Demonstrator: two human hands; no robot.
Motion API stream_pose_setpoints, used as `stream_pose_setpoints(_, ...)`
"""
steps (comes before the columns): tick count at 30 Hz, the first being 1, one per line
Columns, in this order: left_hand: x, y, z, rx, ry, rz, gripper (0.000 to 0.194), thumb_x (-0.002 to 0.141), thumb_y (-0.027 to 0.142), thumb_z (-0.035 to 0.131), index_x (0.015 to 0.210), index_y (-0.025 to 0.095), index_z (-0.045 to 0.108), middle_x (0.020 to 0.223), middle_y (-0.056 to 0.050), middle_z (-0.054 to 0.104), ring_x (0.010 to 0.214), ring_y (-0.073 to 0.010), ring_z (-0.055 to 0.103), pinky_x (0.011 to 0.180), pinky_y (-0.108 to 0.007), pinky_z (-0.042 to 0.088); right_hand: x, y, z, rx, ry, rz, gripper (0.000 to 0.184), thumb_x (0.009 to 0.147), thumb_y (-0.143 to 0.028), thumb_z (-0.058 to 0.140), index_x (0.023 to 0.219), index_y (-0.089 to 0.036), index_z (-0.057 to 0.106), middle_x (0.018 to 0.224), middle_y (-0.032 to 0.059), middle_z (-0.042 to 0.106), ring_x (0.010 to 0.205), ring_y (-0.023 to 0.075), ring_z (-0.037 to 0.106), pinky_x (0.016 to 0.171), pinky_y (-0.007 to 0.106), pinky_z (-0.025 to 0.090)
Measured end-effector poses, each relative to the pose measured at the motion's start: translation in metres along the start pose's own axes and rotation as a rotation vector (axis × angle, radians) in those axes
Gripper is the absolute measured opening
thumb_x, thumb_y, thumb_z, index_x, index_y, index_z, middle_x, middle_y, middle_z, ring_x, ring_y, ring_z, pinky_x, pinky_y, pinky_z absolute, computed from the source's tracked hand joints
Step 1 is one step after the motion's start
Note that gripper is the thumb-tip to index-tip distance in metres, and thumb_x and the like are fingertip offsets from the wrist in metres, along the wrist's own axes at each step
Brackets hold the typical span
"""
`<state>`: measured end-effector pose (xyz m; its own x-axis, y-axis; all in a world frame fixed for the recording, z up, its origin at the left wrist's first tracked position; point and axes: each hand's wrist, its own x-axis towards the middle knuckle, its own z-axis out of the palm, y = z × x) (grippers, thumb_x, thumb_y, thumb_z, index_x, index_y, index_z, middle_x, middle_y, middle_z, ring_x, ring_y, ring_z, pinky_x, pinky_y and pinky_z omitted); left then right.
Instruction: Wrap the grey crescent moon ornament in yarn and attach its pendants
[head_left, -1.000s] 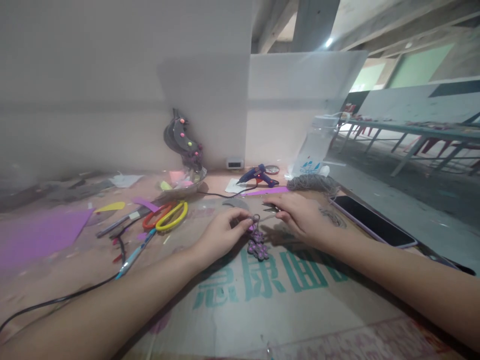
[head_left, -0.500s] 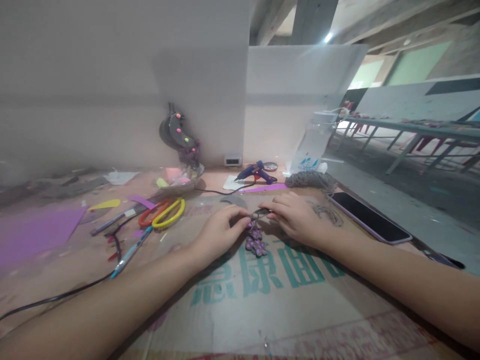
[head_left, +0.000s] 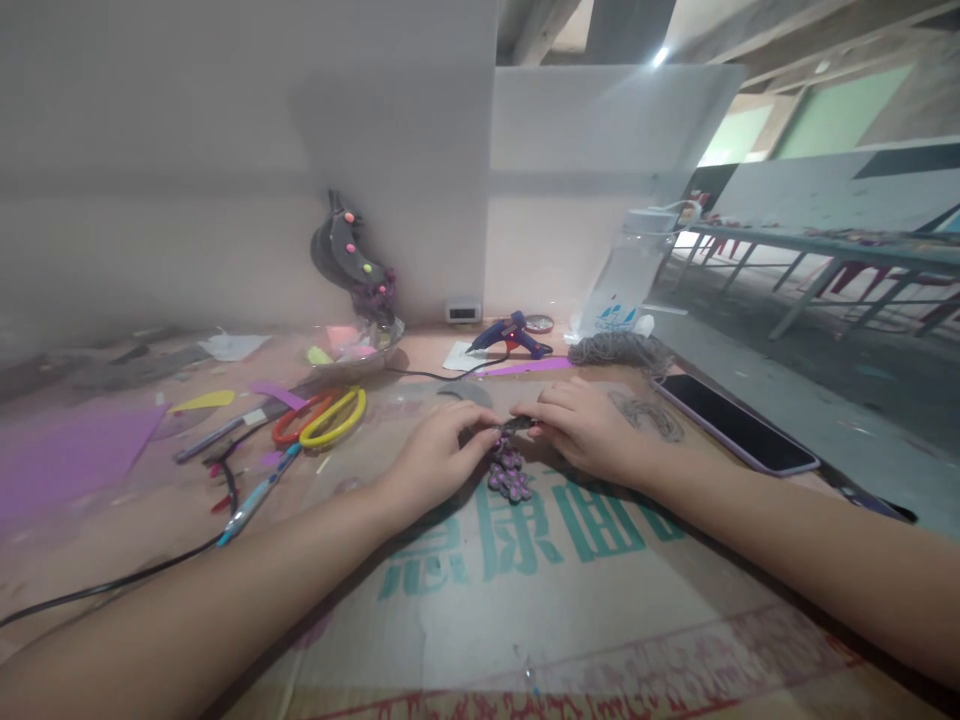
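Observation:
A small purple and dark grey cluster of flower-like shapes (head_left: 510, 478) lies on the printed cardboard, its top end between my two hands. My left hand (head_left: 450, 450) pinches that top end between thumb and fingers. From the other side, my right hand (head_left: 577, 430) closes its fingers on a short dark grey piece (head_left: 517, 424) joined to the top of the cluster. Fingers partly cover this piece, so its exact kind is not clear. Just beyond my left hand is a grey cut-out (head_left: 465, 391) lying flat.
Behind stand a blue glue gun (head_left: 511, 336), a small digital clock (head_left: 463, 312) and a water bottle (head_left: 626, 270). Grey yarn (head_left: 619, 350) and a phone (head_left: 739, 424) lie right. Leftward are scissors (head_left: 334, 418), a pen (head_left: 259, 497), a plastic bowl (head_left: 352, 357) and purple sheet (head_left: 82, 455).
The whole view has shifted slightly, with things appearing a little higher. Both hands keep hold at the top of the cluster, the right fingers a touch closer to the left.

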<state>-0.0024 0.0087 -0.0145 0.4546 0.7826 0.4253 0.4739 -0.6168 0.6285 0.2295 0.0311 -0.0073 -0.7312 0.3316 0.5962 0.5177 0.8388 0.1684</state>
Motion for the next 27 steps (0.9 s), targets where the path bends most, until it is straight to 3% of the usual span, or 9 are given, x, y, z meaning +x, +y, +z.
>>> stream_pose_setpoints(15,0.0026,-0.0032,-0.0006,-0.077,-0.013,0.025,0.012,0.092,0.021,0.054,0.093,0.016,0.065,0.094,-0.005,0.066,0.092,-0.0181,0.06,0.087,-0.032,0.044,0.0017,0.0019,0.0007,-0.045,0.047,-0.076,0.027,0.1,-0.026,0.043,0.103,-0.015,0.068,0.07,0.003,0.061,0.067,0.017,0.05,0.064,0.03,0.031)
stream_pose_setpoints(27,0.0024,-0.0005,-0.0018,-0.098,-0.015,-0.011,0.012,0.092,0.023,0.055,0.091,0.018,0.065,0.093,-0.004,0.066,0.09,-0.018,0.061,0.086,-0.03,0.046,-0.0005,0.0022,-0.0009,-0.024,-0.034,-0.025,0.027,0.101,-0.026,0.041,0.108,-0.018,0.066,0.075,0.0039,0.063,0.072,0.0175,0.052,0.067,0.031,0.032)
